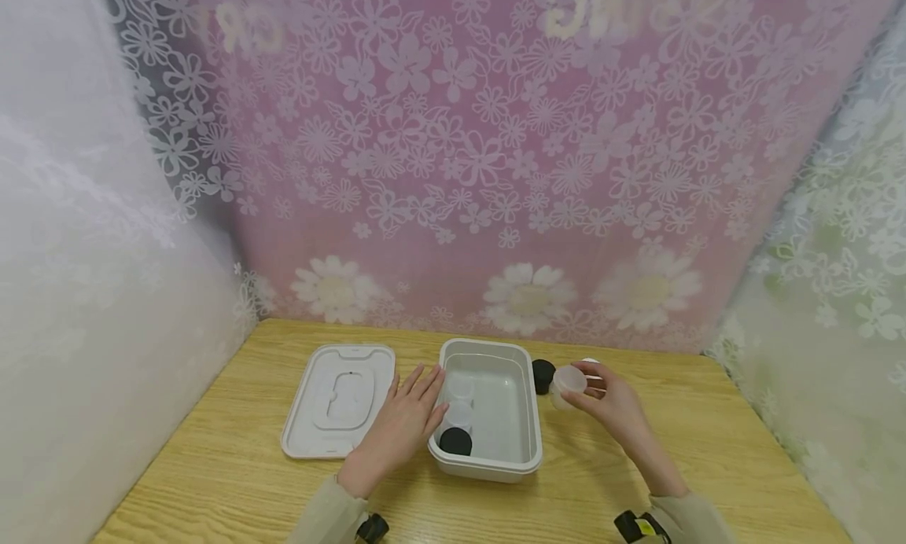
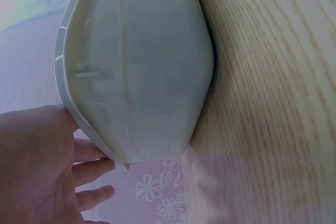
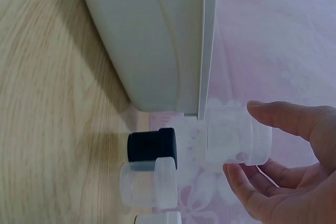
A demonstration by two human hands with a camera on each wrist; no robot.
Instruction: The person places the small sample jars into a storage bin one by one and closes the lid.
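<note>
My right hand (image 1: 610, 401) pinches a clear plastic jar (image 3: 228, 136) by its ribbed translucent lid, between thumb and fingers. The jar is held above the table, just right of a white plastic tub (image 1: 535, 426). Against the tub's left rim rests my left hand (image 1: 402, 422), its fingers extended; the left wrist view shows this hand (image 2: 39, 163) at the rim too. Inside the tub, along its left side, are a black jar (image 1: 456, 442) and clear jars (image 1: 458, 413).
Right of the tub stand another black jar (image 3: 152, 146), a clear jar (image 3: 139, 184) and a white-lidded one (image 3: 160, 218), partly cut off. The tub's white lid (image 1: 340, 395) lies flat at the left on the wooden table (image 1: 233, 418). Floral curtains surround the table.
</note>
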